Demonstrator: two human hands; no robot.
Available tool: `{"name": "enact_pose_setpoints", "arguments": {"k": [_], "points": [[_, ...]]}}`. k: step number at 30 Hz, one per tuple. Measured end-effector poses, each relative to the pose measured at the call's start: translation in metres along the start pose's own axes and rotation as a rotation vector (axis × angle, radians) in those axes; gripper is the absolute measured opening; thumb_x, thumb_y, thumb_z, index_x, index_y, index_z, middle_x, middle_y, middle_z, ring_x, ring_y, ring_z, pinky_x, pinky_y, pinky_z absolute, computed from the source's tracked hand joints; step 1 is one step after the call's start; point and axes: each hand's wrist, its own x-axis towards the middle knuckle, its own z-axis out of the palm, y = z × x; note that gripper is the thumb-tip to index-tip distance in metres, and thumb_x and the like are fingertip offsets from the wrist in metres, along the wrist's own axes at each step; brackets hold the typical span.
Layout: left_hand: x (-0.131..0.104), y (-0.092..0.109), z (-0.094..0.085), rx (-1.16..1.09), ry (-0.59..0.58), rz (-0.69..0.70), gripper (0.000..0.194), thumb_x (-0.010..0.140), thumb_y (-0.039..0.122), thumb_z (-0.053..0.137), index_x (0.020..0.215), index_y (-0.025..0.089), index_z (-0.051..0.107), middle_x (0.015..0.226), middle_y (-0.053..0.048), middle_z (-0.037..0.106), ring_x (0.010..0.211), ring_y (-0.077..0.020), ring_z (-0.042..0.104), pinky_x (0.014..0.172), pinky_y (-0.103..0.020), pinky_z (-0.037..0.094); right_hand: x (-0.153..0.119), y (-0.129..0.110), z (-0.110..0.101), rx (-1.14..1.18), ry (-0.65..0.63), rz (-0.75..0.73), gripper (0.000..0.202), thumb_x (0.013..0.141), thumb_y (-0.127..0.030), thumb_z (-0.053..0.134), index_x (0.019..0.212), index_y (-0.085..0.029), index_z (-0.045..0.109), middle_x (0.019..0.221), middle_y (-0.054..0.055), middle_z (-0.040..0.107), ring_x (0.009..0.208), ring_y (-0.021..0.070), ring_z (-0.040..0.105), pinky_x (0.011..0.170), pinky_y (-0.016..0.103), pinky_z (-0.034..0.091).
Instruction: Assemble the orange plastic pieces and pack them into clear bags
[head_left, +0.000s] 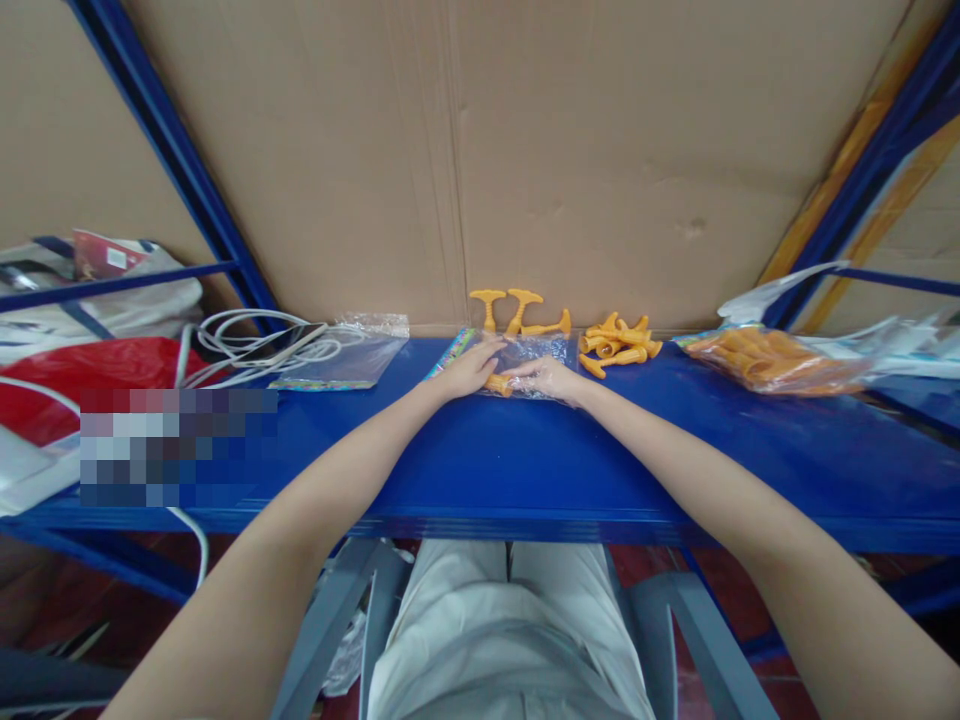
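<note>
A clear plastic bag (551, 350) with a colourful printed edge lies on the blue shelf, straight ahead of me. My left hand (474, 368) rests on its left part, fingers stretched out. From the right, my right hand (546, 377) reaches onto the bag, its fingers pressed together at a yellow-orange plastic piece (498, 384); whether that piece is inside the bag I cannot tell. Just behind the bag stand yellow-orange T-shaped pieces (524, 305) against the cardboard. A pile of several similar pieces (616, 340) sits right of my right hand.
Another clear bag (337, 365) and coiled white cables (262, 345) lie to the left, beside a red bag (112, 375). At the right is a bag filled with orange pieces (772, 358). Blue posts (180, 150) and cardboard (570, 160) bound the shelf.
</note>
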Motion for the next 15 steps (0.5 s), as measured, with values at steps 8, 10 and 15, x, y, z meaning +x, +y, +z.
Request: {"name": "enact_pose_setpoints", "arguments": {"k": [8, 10, 15], "points": [[-0.0014, 0.0017, -0.0087, 0.059, -0.074, -0.086, 0.051, 0.092, 0.027, 0.041, 0.141, 0.015, 0.049, 0.153, -0.011, 0.044, 0.145, -0.0210, 0.035, 0.122, -0.043, 0.022, -0.0011, -0.0074, 0.0010, 0.089, -0.079, 0.038, 0.030, 0.070, -0.030, 0.080, 0.096, -0.017, 0.079, 0.102, 0.007, 0.077, 0.094, 0.0193, 0.069, 0.094, 0.038, 0.052], [-0.0014, 0.0020, -0.0087, 0.061, -0.101, -0.129, 0.052, 0.093, 0.029, 0.039, 0.142, 0.014, 0.048, 0.153, -0.010, 0.043, 0.145, -0.0203, 0.035, 0.122, -0.040, 0.022, -0.0017, -0.0087, 0.0003, 0.105, -0.069, 0.047, 0.026, 0.071, -0.025, 0.079, 0.095, -0.016, 0.078, 0.101, 0.007, 0.077, 0.091, 0.0176, 0.069, 0.093, 0.037, 0.052], [0.0003, 0.0011, -0.0075, 0.070, -0.141, -0.197, 0.055, 0.093, 0.030, 0.037, 0.145, 0.016, 0.045, 0.155, -0.007, 0.040, 0.146, -0.0195, 0.033, 0.122, -0.038, 0.022, -0.0038, -0.0104, -0.0044, 0.118, -0.061, 0.065, 0.023, 0.074, -0.019, 0.075, 0.096, -0.015, 0.077, 0.095, 0.006, 0.077, 0.085, 0.0157, 0.069, 0.086, 0.032, 0.054]]}}
